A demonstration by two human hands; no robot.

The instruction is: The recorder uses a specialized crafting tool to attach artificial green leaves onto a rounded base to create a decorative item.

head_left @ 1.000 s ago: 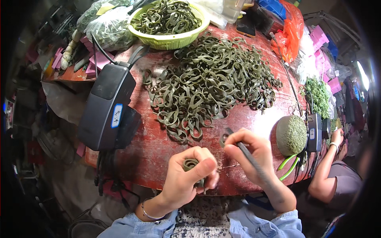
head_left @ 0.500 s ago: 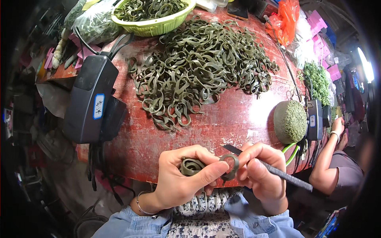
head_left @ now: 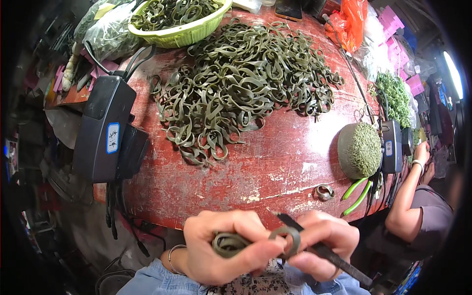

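My left hand (head_left: 221, 253) is closed around several nested dark green rubber-like rings (head_left: 229, 244). Its thumb and forefinger pinch one more olive ring (head_left: 295, 240), which stands up between the two hands. With curled fingers, my right hand (head_left: 327, 241) grips a slim knife (head_left: 344, 265) with a dark, wrapped-looking handle; its blade points up and left past the ring. The right fingertips touch or nearly touch that ring. Beyond the hands, a big heap of similar looped strips (head_left: 241, 88) covers the table's far middle.
On the red table (head_left: 275, 162) are a green basket (head_left: 184, 35) of loops, a loose ring (head_left: 324, 192), green-handled pliers (head_left: 358, 196) and a round block (head_left: 361, 150) topped with green bits. Black boxes (head_left: 105, 128) with cables stand left and right. Another person's arm (head_left: 410, 189) is at right.
Both hands are lower in the picture, nearer my body, still holding the rings and knife. A loose ring and more of the pliers now show by the block. The whole view has shifted slightly.
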